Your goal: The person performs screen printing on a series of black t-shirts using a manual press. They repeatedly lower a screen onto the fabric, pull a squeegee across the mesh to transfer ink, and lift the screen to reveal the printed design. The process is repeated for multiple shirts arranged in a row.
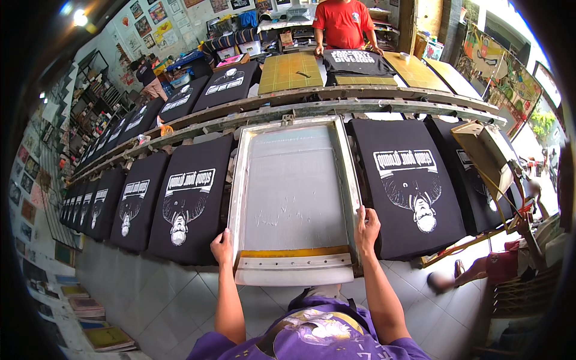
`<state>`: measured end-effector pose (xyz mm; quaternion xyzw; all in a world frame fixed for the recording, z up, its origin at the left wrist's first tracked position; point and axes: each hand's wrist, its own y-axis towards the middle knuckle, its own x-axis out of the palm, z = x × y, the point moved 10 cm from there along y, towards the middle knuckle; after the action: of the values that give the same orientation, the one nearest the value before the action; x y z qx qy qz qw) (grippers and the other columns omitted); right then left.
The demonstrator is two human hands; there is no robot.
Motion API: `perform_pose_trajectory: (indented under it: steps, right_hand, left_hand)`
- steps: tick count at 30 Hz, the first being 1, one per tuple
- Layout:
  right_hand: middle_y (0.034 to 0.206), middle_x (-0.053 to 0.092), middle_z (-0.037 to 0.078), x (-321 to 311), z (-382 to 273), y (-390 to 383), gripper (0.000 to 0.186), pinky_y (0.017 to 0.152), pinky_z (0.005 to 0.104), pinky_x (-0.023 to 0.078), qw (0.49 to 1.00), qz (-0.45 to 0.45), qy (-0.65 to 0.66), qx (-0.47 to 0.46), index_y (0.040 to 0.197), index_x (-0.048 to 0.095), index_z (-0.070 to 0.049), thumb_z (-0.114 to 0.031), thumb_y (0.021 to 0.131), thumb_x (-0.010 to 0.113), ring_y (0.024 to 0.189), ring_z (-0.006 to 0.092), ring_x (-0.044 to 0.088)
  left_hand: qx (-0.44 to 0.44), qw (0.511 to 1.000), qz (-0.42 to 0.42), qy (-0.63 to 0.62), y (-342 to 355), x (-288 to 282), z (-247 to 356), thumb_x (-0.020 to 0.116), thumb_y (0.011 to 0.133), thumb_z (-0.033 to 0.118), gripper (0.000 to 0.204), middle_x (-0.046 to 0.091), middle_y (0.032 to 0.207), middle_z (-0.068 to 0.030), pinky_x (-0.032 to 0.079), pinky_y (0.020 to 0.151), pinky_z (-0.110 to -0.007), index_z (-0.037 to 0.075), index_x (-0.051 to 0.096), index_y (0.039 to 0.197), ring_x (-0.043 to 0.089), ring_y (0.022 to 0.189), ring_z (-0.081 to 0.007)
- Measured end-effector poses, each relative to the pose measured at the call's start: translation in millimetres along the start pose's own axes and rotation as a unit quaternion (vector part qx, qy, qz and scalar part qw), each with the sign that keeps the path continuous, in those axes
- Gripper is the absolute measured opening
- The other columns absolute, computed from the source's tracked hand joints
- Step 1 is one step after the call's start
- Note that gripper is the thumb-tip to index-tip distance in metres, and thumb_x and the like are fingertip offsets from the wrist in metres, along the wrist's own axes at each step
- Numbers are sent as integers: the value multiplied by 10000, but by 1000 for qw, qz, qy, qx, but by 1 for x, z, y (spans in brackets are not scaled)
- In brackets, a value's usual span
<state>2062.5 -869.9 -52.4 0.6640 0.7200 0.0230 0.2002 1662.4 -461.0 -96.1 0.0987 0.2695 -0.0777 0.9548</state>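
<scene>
A silkscreen frame [240, 186] lies in front of me on the long printing table, its pale grey mesh [297, 180] streaked with marks. Across its near end runs a bolted metal bar [294, 262] with an amber strip along it. My left hand [221, 246] is closed on the frame's left edge near the front. On the opposite edge, slightly farther up, my right hand [368, 230] grips the frame with fingers curled. Beside the frame on both sides lie black T-shirts [191, 195] with white portrait prints; another printed T-shirt [414, 192] is to the right. What lies under the screen is hidden.
A rail [264, 114] runs along the table behind the frame. Beyond it, a person in a red shirt [343, 27] stands at yellow boards [292, 71] and a black shirt. A wooden frame [486, 156] leans at the right; another person [504, 264] is there. Stacked screens [108, 338] sit lower left.
</scene>
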Motion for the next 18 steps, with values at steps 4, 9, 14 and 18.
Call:
perform_pose_trajectory:
  steps: [4, 9, 14, 18]
  right_hand:
    - [759, 567, 124, -1, -1, 0, 383, 635, 375, 435, 1000, 5, -3, -9, 861, 640, 28, -301, 1058, 624, 648, 243, 536]
    - [759, 574, 128, -1, -2, -2, 362, 631, 381, 437, 1000, 2, 0, 0, 861, 639, 28, -282, 1047, 637, 650, 252, 543]
    - [767, 589, 134, -3, -1, -1, 358, 637, 384, 445, 1000, 10, 2, -8, 862, 640, 29, -278, 1045, 640, 656, 259, 554]
    - [772, 595, 140, -2, -2, -2, 359, 641, 386, 449, 1000, 6, 1, -9, 864, 642, 30, -280, 1046, 639, 660, 260, 559]
  left_hand:
    - [6, 1000, 11, 9, -4, -1, 6, 691, 998, 394, 441, 782, 928, -207, 551, 823, -385, -31, 778, 1081, 748, 841, -282]
    - [0, 1000, 8, 19, -5, -4, 8, 694, 993, 406, 452, 780, 936, -211, 553, 827, -388, -29, 777, 1085, 750, 846, -295]
    - [2, 1000, 12, 21, -5, -3, 10, 697, 989, 411, 456, 780, 937, -213, 554, 832, -388, -27, 779, 1086, 752, 849, -298]
    - [-3, 1000, 10, 21, -3, -4, 5, 699, 988, 406, 456, 783, 946, -212, 555, 837, -388, -31, 777, 1092, 754, 859, -301]
